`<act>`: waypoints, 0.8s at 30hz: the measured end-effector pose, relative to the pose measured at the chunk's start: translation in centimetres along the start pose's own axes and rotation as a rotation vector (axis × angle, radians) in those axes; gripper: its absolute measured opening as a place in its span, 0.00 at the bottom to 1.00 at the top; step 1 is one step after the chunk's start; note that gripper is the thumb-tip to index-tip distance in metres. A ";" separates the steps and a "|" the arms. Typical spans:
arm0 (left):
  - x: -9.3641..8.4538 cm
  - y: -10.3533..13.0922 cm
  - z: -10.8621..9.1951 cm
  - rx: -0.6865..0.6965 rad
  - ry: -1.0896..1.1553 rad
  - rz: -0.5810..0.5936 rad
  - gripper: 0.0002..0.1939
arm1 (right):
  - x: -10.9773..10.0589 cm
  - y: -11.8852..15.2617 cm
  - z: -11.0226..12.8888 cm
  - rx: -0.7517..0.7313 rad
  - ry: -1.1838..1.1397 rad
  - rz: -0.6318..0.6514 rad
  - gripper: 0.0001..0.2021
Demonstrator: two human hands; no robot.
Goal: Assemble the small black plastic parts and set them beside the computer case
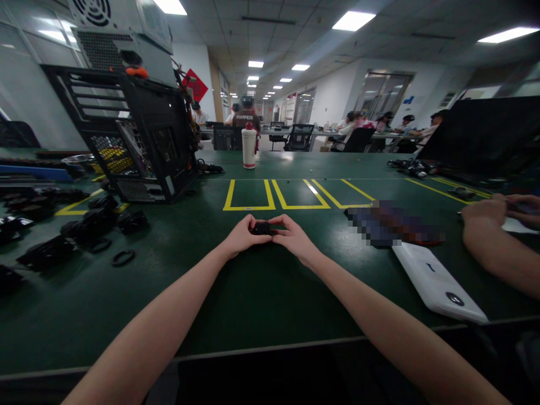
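Both hands meet over the green table (270, 304), just in front of the yellow tape outlines. A small black object (262, 228), perhaps a coiled cable, is pinched between them. My left hand (246, 236) closes its thumb and fingers on the object's left side. On the other side, the fingertips and thumb of my right hand (292, 236) hold its right end. The thumbs nearly touch below it. The object's exact shape is partly hidden by the fingers.
An open black computer case (147, 135) stands at the left, with black cable bundles (93, 222) before it. A white cup (249, 147) is beyond the tape. At right lie a white device (439, 281), a blurred dark item and a monitor; another person's hand (485, 214) is near.
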State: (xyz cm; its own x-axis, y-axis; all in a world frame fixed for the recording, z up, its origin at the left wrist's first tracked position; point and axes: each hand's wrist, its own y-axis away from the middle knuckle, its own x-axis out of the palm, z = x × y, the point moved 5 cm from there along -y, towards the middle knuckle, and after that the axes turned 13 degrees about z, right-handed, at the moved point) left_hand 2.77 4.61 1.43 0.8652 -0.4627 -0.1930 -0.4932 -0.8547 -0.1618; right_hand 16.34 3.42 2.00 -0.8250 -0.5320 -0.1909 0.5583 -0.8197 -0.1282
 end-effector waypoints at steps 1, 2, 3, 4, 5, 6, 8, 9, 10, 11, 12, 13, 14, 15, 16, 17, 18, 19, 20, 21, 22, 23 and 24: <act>0.0 0.0 0.0 -0.001 -0.001 -0.004 0.22 | 0.0 0.0 0.0 0.003 0.012 -0.007 0.15; 0.0 0.0 0.0 -0.001 -0.002 -0.006 0.22 | -0.1 0.0 0.0 0.007 0.026 -0.018 0.14; 0.0 0.0 0.0 0.000 -0.003 -0.006 0.22 | -0.1 0.0 0.0 0.013 0.040 -0.028 0.12; 0.0 0.0 0.0 0.003 0.000 -0.003 0.22 | -0.2 0.0 0.0 0.019 0.051 -0.038 0.12; 0.1 0.0 0.0 0.006 0.003 0.003 0.22 | -0.2 0.0 0.0 0.025 0.055 -0.047 0.12; 0.1 0.0 0.0 0.006 0.007 0.005 0.22 | -0.2 0.0 0.0 0.031 0.054 -0.052 0.12; 0.0 0.0 0.0 0.002 0.011 -0.002 0.22 | -0.3 -0.1 0.0 0.044 0.036 -0.048 0.15; 0.0 0.0 0.0 -0.002 0.013 -0.005 0.22 | -0.3 -0.1 0.0 0.055 0.023 -0.044 0.17; 0.0 0.0 0.1 -0.004 0.013 -0.005 0.22 | -0.3 -0.1 -0.1 0.068 0.011 -0.041 0.18; 0.0 0.0 0.1 -0.004 0.012 -0.003 0.22 | -0.3 -0.1 -0.2 0.083 0.000 -0.036 0.19; 0.0 0.0 0.1 -0.003 0.010 0.000 0.22 | -0.2 -0.2 -0.3 0.097 -0.008 -0.031 0.19; 0.0 -0.1 0.2 -0.001 0.008 0.004 0.22 | -0.2 -0.2 -0.4 0.106 -0.012 -0.028 0.19; 0.0 -0.1 0.2 0.002 0.006 0.005 0.22 | -0.2 -0.2 -0.5 0.108 -0.013 -0.027 0.18; 0.0 -0.1 0.2 0.006 0.005 0.005 0.23 | -0.2 -0.2 -0.5 0.102 -0.012 -0.026 0.18; 0.0 -0.2 0.3 0.009 0.006 0.009 0.23 | -0.2 -0.2 -0.5 0.088 -0.011 -0.032 0.17; 0.0 -0.2 0.3 0.012 0.009 0.015 0.23 | -0.2 -0.3 -0.5 0.070 -0.010 -0.039 0.15; 0.1 -0.2 0.3 0.015 0.012 0.019 0.23 | -0.2 -0.3 -0.4 0.049 -0.009 -0.046 0.13; 0.1 -0.2 0.2 0.017 0.013 0.020 0.23 | -0.2 -0.4 -0.3 0.029 -0.008 -0.055 0.11; 0.2 -0.2 0.2 0.019 0.013 0.018 0.22 | -0.2 -0.4 -0.3 0.011 -0.010 -0.063 0.09; 0.2 -0.2 0.1 0.019 0.013 0.012 0.22 | -0.3 -0.5 -0.2 -0.001 -0.014 -0.071 0.08; 0.2 -0.2 0.1 0.018 0.014 0.005 0.22 | -0.3 -0.6 -0.2 -0.006 -0.023 -0.077 0.07; 0.2 -0.1 0.0 0.016 0.016 0.000 0.22 | -0.3 -0.7 -0.3 -0.004 -0.035 -0.080 0.07; 0.3 -0.1 0.0 0.012 0.021 0.001 0.22 | -0.3 -0.7 -0.3 0.003 -0.051 -0.082 0.07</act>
State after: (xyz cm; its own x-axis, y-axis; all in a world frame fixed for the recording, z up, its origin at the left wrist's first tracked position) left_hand 3.08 4.59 1.39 0.8665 -0.4683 -0.1728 -0.4947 -0.8516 -0.1734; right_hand 16.21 4.25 1.86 -0.8712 -0.4734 -0.1297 0.4887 -0.8613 -0.1388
